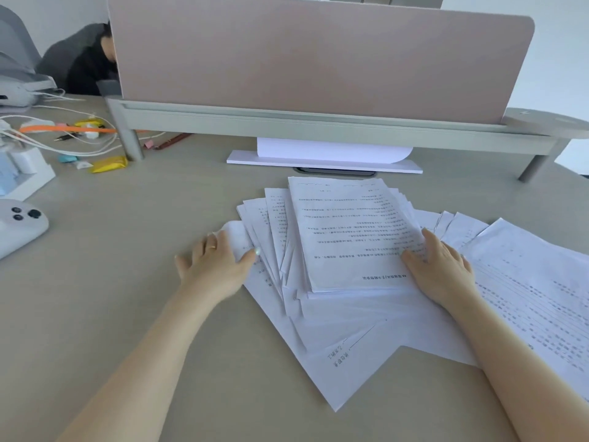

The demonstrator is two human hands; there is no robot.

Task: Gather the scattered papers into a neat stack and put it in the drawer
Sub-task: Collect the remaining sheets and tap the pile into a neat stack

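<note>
White printed papers [347, 314] lie fanned over the middle and right of the beige desk [111, 282]. On top of them sits a thicker, squarer pile [350, 231]. My left hand [216, 260] lies flat at the left edge of the fan, its fingers spread, its thumb touching the sheets. My right hand [439, 266] rests flat on the right side of the top pile, fingers straight. More sheets [535, 282] spread out to the right beyond that hand. No drawer is in view.
A pink divider panel [318, 55] on a grey raised shelf [318, 126] closes off the back of the desk. Cables, small coloured items and a white box [25, 167] crowd the left side. A white controller [19, 224] lies at the left edge. Another person [89, 65] sits behind the divider.
</note>
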